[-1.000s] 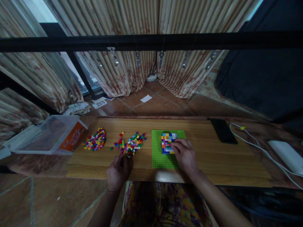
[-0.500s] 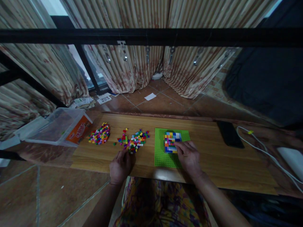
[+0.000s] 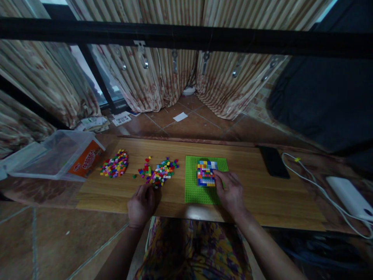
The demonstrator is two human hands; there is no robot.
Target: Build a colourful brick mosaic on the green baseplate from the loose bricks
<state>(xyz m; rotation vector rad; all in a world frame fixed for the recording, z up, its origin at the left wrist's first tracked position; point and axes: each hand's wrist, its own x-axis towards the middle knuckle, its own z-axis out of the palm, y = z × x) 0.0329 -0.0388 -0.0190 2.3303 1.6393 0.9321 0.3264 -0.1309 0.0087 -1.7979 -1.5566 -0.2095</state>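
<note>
The patch of colored bricks (image 3: 206, 173) sits on the green baseplate (image 3: 201, 190), near the table's (image 3: 262, 194) front edge. The right hand (image 3: 231, 192) pinches at the patch's right side. The left hand (image 3: 142, 204) rests curled by the middle brick pile (image 3: 160, 174); whether it holds anything is hidden.

The right hand (image 3: 230, 191) hides the lower right corner of the brick patch (image 3: 205, 173); what its fingertips pinch is too small to tell. At lower left, the left hand (image 3: 142, 203) covers the pile's (image 3: 159, 173) near edge. The charger (image 3: 349, 197) is cut off at right
</note>
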